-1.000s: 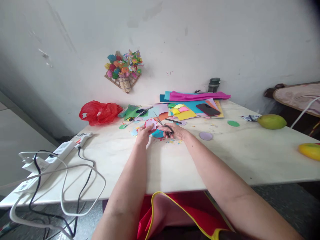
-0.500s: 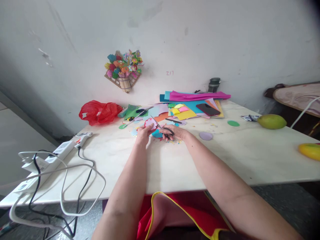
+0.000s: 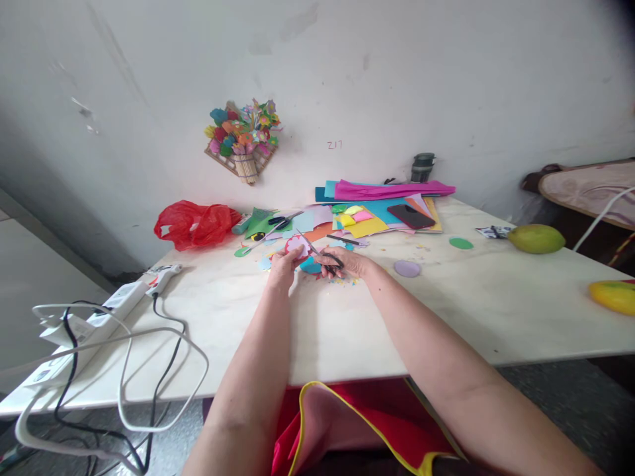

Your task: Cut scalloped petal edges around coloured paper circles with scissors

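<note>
Pinched in my left hand (image 3: 284, 266) is a pale pink paper flower shape (image 3: 296, 246) with a red edge. My right hand (image 3: 346, 260) is closed around the black handles of a pair of scissors (image 3: 331, 258), whose blades point up and left over the flower's right side. Below and between the hands lies a blue paper piece (image 3: 310, 266) on the white table (image 3: 347, 337). Small colored scraps (image 3: 347, 281) are scattered under my right hand. Another pair of scissors (image 3: 278, 223) and a black pen (image 3: 344, 239) lie just beyond the hands.
Colored sheets (image 3: 377, 228) with a phone (image 3: 411, 216) on them lie at the back. A red plastic bag (image 3: 196, 225) is at back left, a power strip (image 3: 94, 330) with looping cables at left. A green mango (image 3: 536, 238) and a yellow one (image 3: 612, 297) sit at right.
The whole view has shifted very slightly, so things appear a little further left. Both hands keep their hold on the flower and the scissors.
</note>
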`<state>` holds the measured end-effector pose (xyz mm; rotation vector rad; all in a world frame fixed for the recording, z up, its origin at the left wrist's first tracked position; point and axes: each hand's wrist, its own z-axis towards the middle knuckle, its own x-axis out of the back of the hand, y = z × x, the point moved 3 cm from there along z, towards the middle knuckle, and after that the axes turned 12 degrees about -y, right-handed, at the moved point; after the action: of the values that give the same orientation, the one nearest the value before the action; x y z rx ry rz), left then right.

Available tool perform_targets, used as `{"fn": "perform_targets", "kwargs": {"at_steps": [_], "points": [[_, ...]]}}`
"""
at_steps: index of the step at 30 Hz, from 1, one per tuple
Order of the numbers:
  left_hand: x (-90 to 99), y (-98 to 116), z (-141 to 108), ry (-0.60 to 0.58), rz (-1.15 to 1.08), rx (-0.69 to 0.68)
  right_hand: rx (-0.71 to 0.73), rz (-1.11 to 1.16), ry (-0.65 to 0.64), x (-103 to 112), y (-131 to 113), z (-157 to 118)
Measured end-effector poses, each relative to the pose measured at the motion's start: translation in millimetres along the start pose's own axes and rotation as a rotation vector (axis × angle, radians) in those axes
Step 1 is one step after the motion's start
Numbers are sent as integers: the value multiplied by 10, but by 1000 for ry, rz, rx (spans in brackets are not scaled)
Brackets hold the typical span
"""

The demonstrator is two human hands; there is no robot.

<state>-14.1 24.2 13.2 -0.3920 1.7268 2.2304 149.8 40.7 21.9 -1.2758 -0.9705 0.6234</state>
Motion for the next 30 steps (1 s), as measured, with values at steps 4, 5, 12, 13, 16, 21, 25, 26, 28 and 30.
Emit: {"fn": "perform_targets", "kwargs": {"at_steps": [4, 5, 12, 13, 16, 21, 25, 26, 28, 30], "points": [[-13, 11, -7, 12, 8, 5, -10, -4, -1, -9, -15, -7], [-16, 14, -8, 16, 7, 7, -9, -8, -3, -11, -19, -9], [-27, 19, -12, 18, -1, 7, 15, 19, -4, -17, -24, -18], [-25, 18, -11, 22, -2, 7, 15, 24, -2, -18, -26, -21], [-24, 16, -9, 23, 3, 8, 13, 28, 4, -22, -34, -27], [-25, 21, -8, 18, 12, 7, 5, 21, 4, -19, -25, -19], [-39, 29, -16, 18, 0, 16, -6, 21, 1, -13, -9, -7], [-42, 31, -19, 20, -2, 18, -7, 18, 2, -13, -10, -7], [-43, 32, -22, 30, -2, 23, -8, 14, 5, -18, -20, -11], [-41, 32, -23, 32, 3, 26, -8, 10, 9, -27, -37, -21]]}}
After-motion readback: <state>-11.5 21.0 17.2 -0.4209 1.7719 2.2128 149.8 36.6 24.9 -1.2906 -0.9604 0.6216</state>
